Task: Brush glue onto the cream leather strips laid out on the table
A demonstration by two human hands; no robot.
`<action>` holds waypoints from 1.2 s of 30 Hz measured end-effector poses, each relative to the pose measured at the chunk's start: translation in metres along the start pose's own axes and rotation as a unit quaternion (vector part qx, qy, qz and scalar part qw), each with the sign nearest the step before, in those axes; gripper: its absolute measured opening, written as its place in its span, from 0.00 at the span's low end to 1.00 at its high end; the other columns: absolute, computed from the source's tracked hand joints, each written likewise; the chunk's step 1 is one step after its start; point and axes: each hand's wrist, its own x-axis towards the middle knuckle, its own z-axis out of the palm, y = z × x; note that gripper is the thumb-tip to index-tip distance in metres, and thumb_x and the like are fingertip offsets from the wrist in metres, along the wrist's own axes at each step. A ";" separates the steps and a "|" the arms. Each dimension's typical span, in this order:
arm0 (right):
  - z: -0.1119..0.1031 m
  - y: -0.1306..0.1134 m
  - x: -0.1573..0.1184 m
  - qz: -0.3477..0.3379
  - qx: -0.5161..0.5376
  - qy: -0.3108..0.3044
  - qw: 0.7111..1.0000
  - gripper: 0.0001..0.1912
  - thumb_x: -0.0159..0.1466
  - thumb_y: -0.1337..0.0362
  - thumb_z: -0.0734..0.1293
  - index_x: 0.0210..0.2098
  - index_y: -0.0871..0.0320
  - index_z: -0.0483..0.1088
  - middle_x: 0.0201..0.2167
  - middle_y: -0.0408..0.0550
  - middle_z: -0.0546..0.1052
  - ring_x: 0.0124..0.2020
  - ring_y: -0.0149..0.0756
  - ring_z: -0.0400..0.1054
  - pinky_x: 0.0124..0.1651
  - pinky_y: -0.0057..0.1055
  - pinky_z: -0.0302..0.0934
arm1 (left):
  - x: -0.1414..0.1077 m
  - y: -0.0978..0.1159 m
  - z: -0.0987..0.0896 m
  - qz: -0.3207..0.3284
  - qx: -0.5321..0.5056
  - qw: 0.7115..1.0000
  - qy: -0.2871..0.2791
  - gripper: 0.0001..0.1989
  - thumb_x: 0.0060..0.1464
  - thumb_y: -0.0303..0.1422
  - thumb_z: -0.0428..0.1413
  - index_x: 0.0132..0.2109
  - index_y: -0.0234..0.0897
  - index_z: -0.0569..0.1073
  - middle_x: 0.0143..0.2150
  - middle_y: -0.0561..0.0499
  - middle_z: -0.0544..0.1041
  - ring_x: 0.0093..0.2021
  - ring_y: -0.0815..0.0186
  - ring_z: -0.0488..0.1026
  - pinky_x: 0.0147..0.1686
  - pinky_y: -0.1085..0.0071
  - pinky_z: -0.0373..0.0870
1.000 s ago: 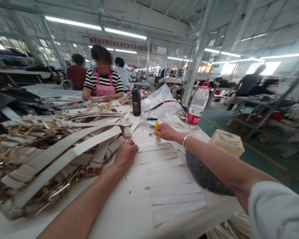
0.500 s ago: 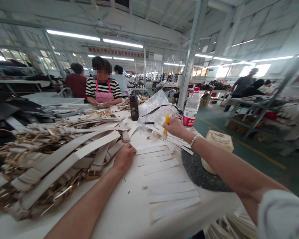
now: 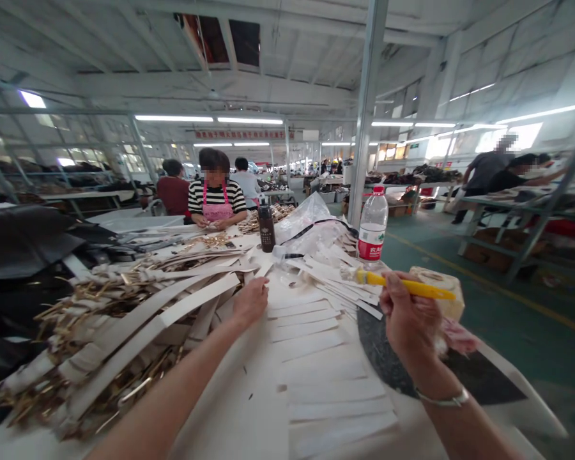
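Observation:
My right hand [image 3: 412,319] grips a yellow-handled brush [image 3: 434,291] above a dark round slab [image 3: 381,354]. The brush's pale bristles point left, over loose white strips [image 3: 352,294]. My left hand [image 3: 252,301] is by the right edge of a big heap of pale straps with gold-coloured metal parts [image 3: 144,313]. Its fingers are curled together, and whatever they may hold is hidden. Between my hands, flat white strips [image 3: 311,342] lie in rows on the white table [image 3: 249,409].
Beyond the strips stand a dark bottle [image 3: 267,229], a clear plastic bag [image 3: 306,220] and a red-capped water bottle [image 3: 372,227]. A whitish block-shaped container [image 3: 441,287] sits behind my right hand. Across the table, a person in a striped top [image 3: 215,198] handles small pieces.
My right hand has drawn back and to the right with the brush, which has turned from upright to nearly level. My left hand stays by the heap. The head view has tilted up.

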 end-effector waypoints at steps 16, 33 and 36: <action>-0.018 0.047 -0.004 0.080 -0.016 0.039 0.996 0.17 0.63 0.50 0.74 0.38 0.58 0.75 0.24 0.41 0.68 0.22 0.27 0.58 0.20 0.25 0.50 | 0.143 0.048 0.052 0.108 0.096 0.986 -0.086 0.09 0.65 0.32 0.58 0.50 0.33 0.75 0.54 0.43 0.74 0.56 0.56 0.71 0.56 0.52 0.72; -0.021 0.053 -0.004 0.076 -0.001 0.037 0.996 0.17 0.62 0.51 0.75 0.38 0.60 0.75 0.21 0.37 0.67 0.20 0.24 0.57 0.20 0.24 0.49 | 0.056 -0.004 -0.033 0.088 -0.127 0.987 -0.054 0.15 0.62 0.37 0.48 0.50 0.36 0.72 0.32 0.53 0.73 0.31 0.66 0.71 0.35 0.71 0.68; -0.021 0.056 -0.005 0.062 -0.018 0.037 0.997 0.20 0.60 0.48 0.75 0.37 0.60 0.75 0.21 0.36 0.66 0.19 0.25 0.56 0.20 0.24 0.48 | 0.030 -0.015 -0.025 0.084 -0.149 0.982 -0.085 0.13 0.59 0.39 0.50 0.42 0.37 0.74 0.31 0.53 0.73 0.30 0.66 0.69 0.32 0.72 0.67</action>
